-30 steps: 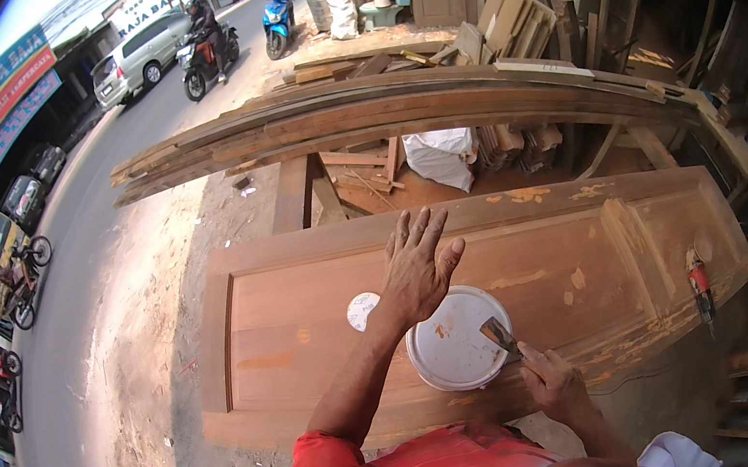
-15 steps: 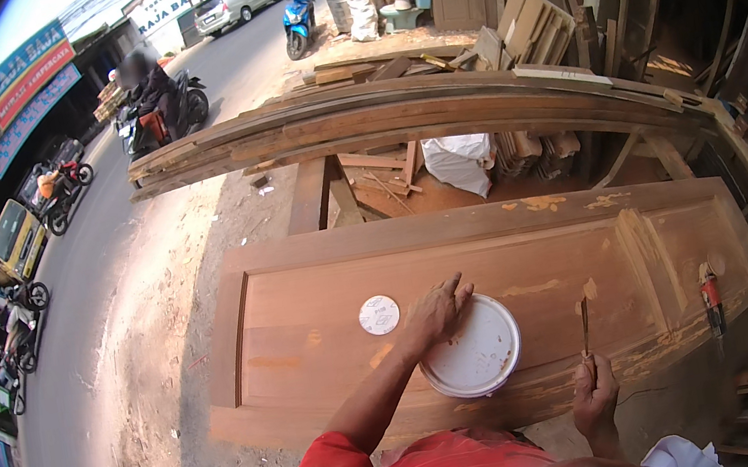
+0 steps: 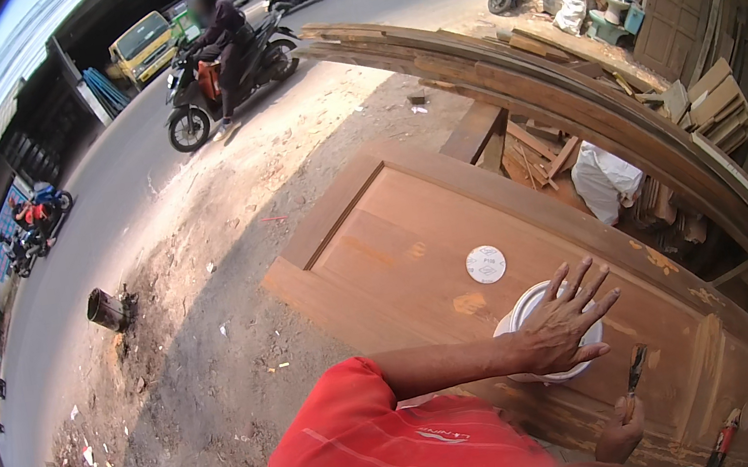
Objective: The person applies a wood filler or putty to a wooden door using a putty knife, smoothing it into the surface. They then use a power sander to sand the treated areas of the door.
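Note:
A brown wooden door panel (image 3: 365,235) with pale filler patches lies flat in front of me. On it stands a round white tub (image 3: 526,306) with a white lid. My left hand (image 3: 560,326) is over the lid with its fingers spread, holding nothing; whether the palm presses on it I cannot tell. To the right, near the door's front edge, my right hand (image 3: 619,435) is closed round the handle of a putty knife (image 3: 637,370), its dark blade pointing up and away. A white round sanding disc (image 3: 486,265) lies beyond the tub.
A red-handled tool (image 3: 723,442) lies at the door's right end. Long stacked planks (image 3: 503,57) run behind the door, with a white sack (image 3: 602,181) below them. On the left, a rider on a dark motorbike (image 3: 235,65) is on the road. A dark can (image 3: 107,311) lies on the ground.
My view has swung left, so the door appears slanted. My left hand has shifted from the lid's left edge across it, fingers spreading. The putty knife stays in my right hand, its blade turned broader to view.

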A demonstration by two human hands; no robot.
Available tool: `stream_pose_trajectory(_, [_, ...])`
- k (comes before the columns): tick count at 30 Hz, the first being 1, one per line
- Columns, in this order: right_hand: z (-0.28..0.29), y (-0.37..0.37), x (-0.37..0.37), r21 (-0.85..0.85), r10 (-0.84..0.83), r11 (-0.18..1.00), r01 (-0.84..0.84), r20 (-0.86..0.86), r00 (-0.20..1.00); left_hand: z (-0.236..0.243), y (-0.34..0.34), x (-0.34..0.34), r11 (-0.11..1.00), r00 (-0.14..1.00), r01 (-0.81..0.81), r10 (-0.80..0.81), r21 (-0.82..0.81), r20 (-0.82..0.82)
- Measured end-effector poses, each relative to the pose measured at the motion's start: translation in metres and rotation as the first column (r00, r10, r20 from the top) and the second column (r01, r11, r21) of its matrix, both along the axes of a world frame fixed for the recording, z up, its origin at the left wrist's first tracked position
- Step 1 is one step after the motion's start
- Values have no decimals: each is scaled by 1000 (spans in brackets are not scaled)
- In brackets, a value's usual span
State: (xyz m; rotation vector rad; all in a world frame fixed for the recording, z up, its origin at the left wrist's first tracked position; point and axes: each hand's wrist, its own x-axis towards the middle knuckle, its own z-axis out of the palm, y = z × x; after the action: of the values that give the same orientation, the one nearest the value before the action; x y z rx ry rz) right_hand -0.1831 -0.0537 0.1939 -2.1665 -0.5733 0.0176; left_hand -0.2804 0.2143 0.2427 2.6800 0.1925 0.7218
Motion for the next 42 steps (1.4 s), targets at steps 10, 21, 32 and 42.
stream_pose_trajectory(10, [-2, 8, 4, 41, 15, 999, -13, -46, 999, -38, -22, 6, 988, 994, 106, -107, -109, -8])
stream_pose_trajectory(21, [39, 14, -25, -228, 302, 932, -283, 55, 952, -69, 90, -36, 897, 895, -262, 364, -355, 258])
stream_pose_trajectory(32, [46, 49, -37, -209, 243, 949, -235, 12, 970, -193, 164, -26, 869, 839, -475, 401, -137, -367])
stream_pose_trajectory(42, [54, 70, -56, -98, 6, 995, -16, -94, 996, -203, 178, -20, 926, 883, -376, 349, -26, -315])
